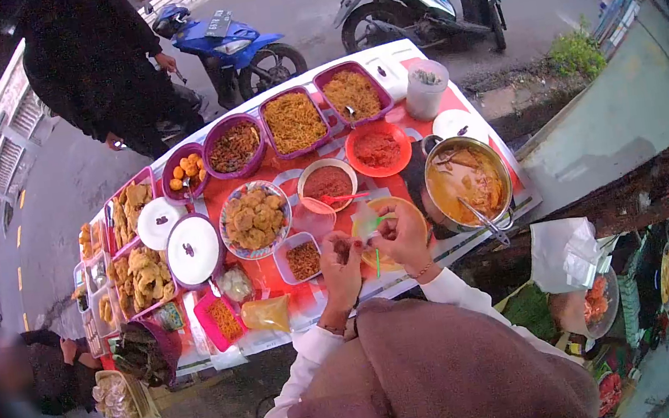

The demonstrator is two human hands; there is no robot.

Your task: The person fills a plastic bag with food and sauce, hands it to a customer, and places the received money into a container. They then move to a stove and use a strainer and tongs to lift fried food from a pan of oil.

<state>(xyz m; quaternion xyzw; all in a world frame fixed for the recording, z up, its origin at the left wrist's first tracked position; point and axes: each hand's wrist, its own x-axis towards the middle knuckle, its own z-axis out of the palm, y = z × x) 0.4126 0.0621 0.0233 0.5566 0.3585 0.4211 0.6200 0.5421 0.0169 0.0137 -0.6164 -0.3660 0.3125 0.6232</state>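
L hand's (pixel 341 271) grip curled, can't tell on what; R hand's (pixel 403 240) grip pinches sm. green bit (pixel 379 221) o/ desk (pixel 217 191).

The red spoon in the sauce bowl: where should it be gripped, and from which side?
The red spoon is probably best pinched near its handle's tip, coming from the picture's right: that end juts past the bowl's rim, while the other lies in the sauce. The right hand is nearest.
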